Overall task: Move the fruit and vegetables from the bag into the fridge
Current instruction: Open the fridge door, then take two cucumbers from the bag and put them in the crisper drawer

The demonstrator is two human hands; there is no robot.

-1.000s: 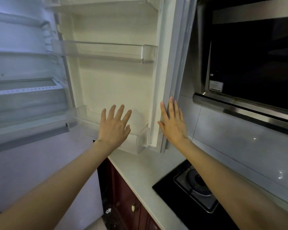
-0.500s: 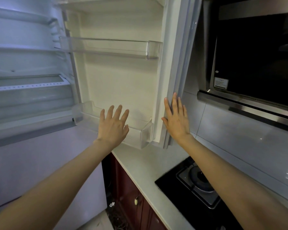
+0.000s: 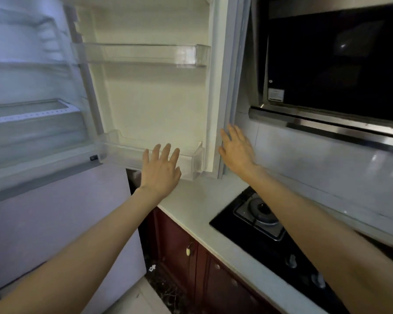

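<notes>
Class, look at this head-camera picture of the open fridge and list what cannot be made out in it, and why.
- The bag and the fruit and vegetables: nowhere in the head view.
- Fridge door: its top is cut off by the frame's upper edge.
- Right hand: motion-blurred, so whether its fingers touch the door edge is unclear.
- Left hand: it hides part of the lower door bin.
- Sticker on the range hood: print too small.

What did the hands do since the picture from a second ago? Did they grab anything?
Not much moved. The right hand slid slightly down the outer edge of the open fridge door, fingers still straight, still touching it. The left hand stays spread in front of the lower door bin; whether it touches is unclear. Nothing was grabbed or let go. The door is still wide open, its bins empty, and the stove is unchanged.
</notes>
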